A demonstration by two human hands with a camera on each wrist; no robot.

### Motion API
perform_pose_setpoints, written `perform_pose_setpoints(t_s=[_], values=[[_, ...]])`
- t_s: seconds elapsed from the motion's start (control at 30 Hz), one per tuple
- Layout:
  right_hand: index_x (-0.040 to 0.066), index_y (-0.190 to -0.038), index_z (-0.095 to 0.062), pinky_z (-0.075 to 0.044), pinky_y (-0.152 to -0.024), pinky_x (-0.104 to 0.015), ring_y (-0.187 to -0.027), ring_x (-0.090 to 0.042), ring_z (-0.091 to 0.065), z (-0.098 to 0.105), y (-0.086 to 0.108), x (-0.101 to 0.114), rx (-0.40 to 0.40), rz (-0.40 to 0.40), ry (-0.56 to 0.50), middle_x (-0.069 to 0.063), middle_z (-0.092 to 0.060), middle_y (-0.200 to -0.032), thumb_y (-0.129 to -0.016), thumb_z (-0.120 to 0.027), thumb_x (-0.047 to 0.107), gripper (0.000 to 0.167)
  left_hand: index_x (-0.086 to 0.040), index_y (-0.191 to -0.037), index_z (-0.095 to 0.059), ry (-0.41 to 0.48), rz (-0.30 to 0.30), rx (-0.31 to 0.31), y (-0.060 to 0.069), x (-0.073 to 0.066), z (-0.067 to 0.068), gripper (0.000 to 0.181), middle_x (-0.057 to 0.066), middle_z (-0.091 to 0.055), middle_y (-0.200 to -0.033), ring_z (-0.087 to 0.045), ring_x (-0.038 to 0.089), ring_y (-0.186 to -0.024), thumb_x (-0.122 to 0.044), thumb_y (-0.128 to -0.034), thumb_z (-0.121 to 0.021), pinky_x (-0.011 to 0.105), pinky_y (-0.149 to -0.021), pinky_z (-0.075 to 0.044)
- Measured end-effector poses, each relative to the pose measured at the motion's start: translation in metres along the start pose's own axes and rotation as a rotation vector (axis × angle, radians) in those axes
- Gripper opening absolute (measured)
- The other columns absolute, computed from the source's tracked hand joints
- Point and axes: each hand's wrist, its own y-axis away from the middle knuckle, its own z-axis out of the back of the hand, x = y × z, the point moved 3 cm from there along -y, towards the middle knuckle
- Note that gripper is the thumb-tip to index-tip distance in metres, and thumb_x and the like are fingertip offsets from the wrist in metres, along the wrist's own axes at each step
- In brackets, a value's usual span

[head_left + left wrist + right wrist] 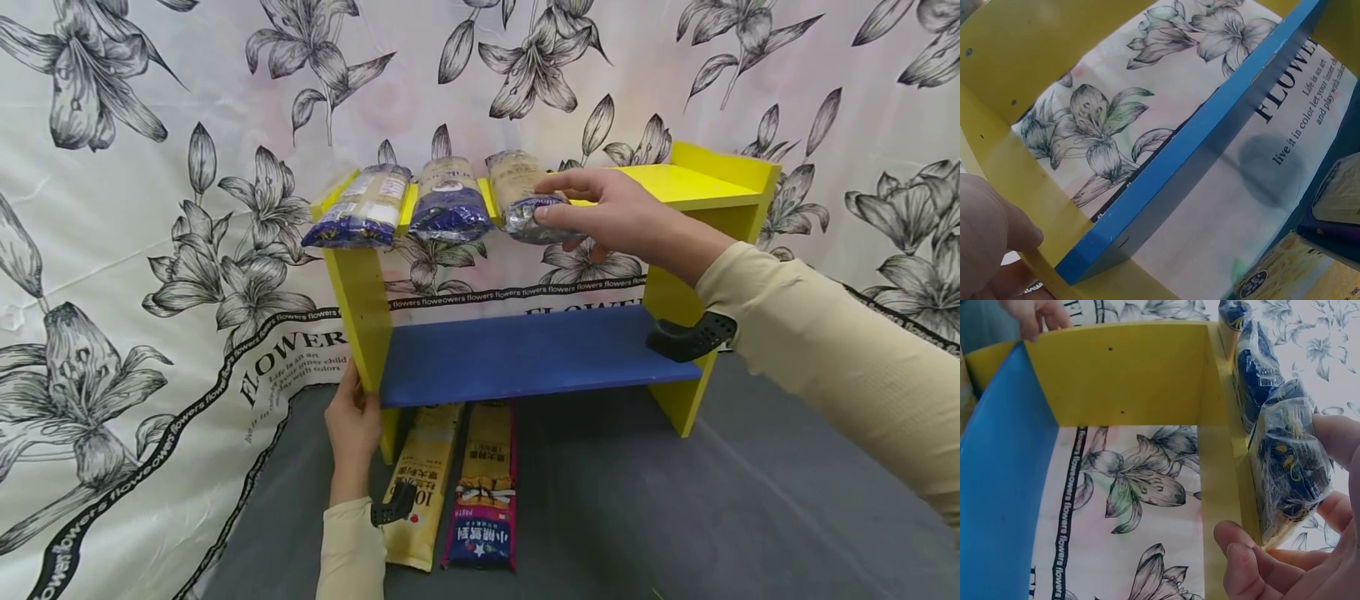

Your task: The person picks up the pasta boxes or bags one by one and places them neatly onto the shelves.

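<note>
A small two-tier shelf (pixel 525 354) has yellow sides and top and a blue middle board. My left hand (pixel 354 425) grips the edge of its left side panel; in the left wrist view the thumb (pixel 1013 228) lies against the yellow board. Three plastic packets with blue ends lie side by side on top: a left packet (pixel 367 200), a middle packet (pixel 450 196) and a right packet (pixel 517 183). My right hand (pixel 607 208) holds the right packet by its front end, thumb and fingers on either side in the right wrist view.
Beneath the shelf, a yellow spaghetti packet (pixel 423 492) and a pink-and-blue pasta packet (pixel 482 500) lie on the dark grey tabletop (pixel 637 508). Behind hangs a white flower-printed cloth (pixel 225 100). A raised yellow end piece (pixel 727 171) borders the shelf top at the right.
</note>
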Motion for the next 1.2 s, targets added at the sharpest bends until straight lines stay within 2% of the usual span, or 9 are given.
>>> perform_pose_setpoints(t_s=[0.23, 0.5, 0.73, 0.97, 1.2], values=[[0.023, -0.154, -0.047, -0.053, -0.06, -0.027, -0.098, -0.023, -0.072, -0.0039, -0.0011, 0.0013, -0.032, -0.023, -0.014, -0.016, -0.029, -0.168, -0.1, -0.06, 0.043, 0.059, -0.018, -0.156, -0.044, -0.009, 0.013, 0.001, 0.0026, 0.0001, -0.0011, 0.061, 0.022, -0.055, -0.148, -0.063, 0.045, -0.124, 0.002, -0.0994, -0.053, 0.06, -0.088, -0.058], [0.024, -0.155, -0.046, -0.056, -0.061, -0.029, -0.113, -0.034, -0.072, -0.0043, -0.0064, 0.0014, -0.013, -0.015, 0.008, -0.016, -0.029, -0.168, -0.1, -0.059, 0.043, 0.06, -0.018, -0.156, -0.044, -0.011, 0.013, -0.007, 0.0021, 0.0019, -0.0016, 0.062, 0.024, -0.057, -0.146, -0.064, 0.045, -0.122, 0.003, -0.098, -0.053, 0.06, -0.086, -0.059], [0.025, -0.155, -0.046, -0.055, -0.061, -0.027, -0.107, -0.027, -0.073, -0.0049, -0.0099, -0.0004, -0.014, -0.018, -0.016, -0.014, -0.028, -0.168, -0.1, -0.059, 0.043, 0.059, -0.017, -0.156, -0.045, -0.013, 0.007, -0.003, 0.0011, 0.0003, 0.0008, 0.062, 0.025, -0.058, -0.144, -0.066, 0.046, -0.118, 0.003, -0.0975, -0.053, 0.06, -0.086, -0.059], [0.026, -0.156, -0.044, -0.057, -0.068, -0.029, -0.111, -0.032, -0.071, -0.0058, -0.0079, -0.0028, -0.017, -0.006, 0.016, -0.014, -0.027, -0.169, -0.101, -0.057, 0.045, 0.059, -0.016, -0.155, -0.045, 0.001, 0.005, -0.001, 0.0026, 0.0005, -0.0003, 0.061, 0.023, -0.055, -0.148, -0.064, 0.046, -0.123, 0.004, -0.0979, -0.053, 0.06, -0.09, -0.058], [0.027, -0.157, -0.042, -0.055, -0.065, -0.028, -0.112, -0.033, -0.07, -0.0067, -0.0091, -0.004, -0.023, 0.005, 0.029, -0.013, -0.029, -0.168, -0.102, -0.055, 0.046, 0.059, -0.016, -0.156, -0.045, -0.005, 0.004, -0.007, 0.0021, 0.0001, -0.0012, 0.06, 0.022, -0.055, -0.148, -0.063, 0.046, -0.124, 0.003, -0.0992, -0.053, 0.061, -0.09, -0.057]])
